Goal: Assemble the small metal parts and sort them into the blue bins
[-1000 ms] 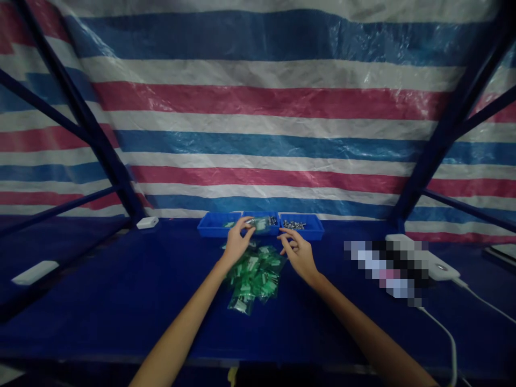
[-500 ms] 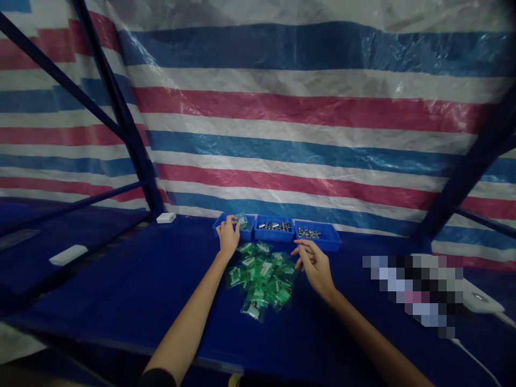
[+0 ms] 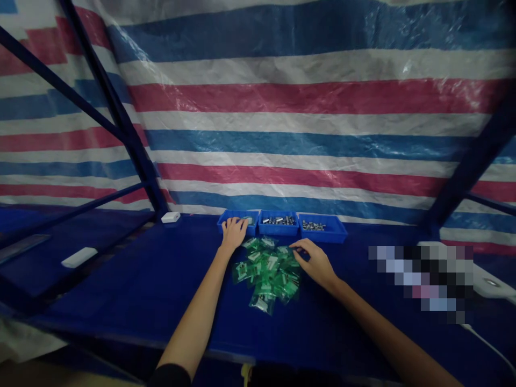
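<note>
Over the front edge of the left blue bin (image 3: 220, 221) reaches my left hand (image 3: 234, 232), its fingers spread, beside a clear bag (image 3: 249, 220) in that bin. My right hand (image 3: 314, 259) is at the right edge of a pile of small green-and-clear bags (image 3: 268, 271), thumb and fingertips pinched together; anything between them is too small to make out. The middle blue bin (image 3: 278, 231) holds small metal parts, and so does the right blue bin (image 3: 332, 228).
Two white boxes lie to the left, one at the frame post (image 3: 171, 217), one nearer (image 3: 79, 257). A pixelated object (image 3: 423, 279) and a white device with a cable (image 3: 489, 282) are at right. A striped sheet (image 3: 302, 123) hangs behind the blue table (image 3: 161, 290).
The clear bag that was at my left fingertips now lies lower in the left bin, and those fingers have spread. My right fingers have come together at the pile. The camera view has shifted slightly.
</note>
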The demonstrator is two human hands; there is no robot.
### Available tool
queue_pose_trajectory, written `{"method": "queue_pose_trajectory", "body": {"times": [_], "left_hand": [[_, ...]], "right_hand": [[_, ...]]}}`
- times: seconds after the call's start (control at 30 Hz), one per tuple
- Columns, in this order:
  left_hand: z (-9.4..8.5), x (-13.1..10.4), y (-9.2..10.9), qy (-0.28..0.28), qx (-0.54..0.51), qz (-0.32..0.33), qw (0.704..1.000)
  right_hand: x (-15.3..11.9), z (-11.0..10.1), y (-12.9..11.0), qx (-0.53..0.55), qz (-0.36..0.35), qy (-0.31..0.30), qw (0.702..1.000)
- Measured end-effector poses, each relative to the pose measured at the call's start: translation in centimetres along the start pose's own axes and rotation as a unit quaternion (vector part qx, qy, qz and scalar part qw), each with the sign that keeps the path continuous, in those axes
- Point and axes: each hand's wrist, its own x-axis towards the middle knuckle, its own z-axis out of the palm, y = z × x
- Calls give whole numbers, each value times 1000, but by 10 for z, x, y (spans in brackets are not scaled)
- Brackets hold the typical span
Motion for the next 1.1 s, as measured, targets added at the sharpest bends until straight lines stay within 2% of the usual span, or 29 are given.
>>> {"method": "queue_pose_trajectory", "body": {"times": [0.1,0.23,0.53,0.8,0.93,1.0,1.1], "left_hand": [[-1,-1,1,6,-20,0,1000],[-4,-2,2,20,-33,9,999],[-8,-2,7,-33,-23,35,999],[-6,-5,10,-20,-62,40,997],[-10,-5,11,-23,-69,35,997],[-14,-5,14,-4,-69,29,997],[-25,-7,23,53,-76,32,995]], "right_hand": [[0,-1,-2,-20,-36,-14,999],[-3,0,-6,-64,-62,-70,994],[-8,5,-5,-72,-38,-134,988],[-9,7,-5,-80,-44,-117,989],[-7,8,-3,-55,-56,-85,993],[-6,9,-1,-32,-60,-71,995],[-4,8,2,-3,-59,-63,996]]}}
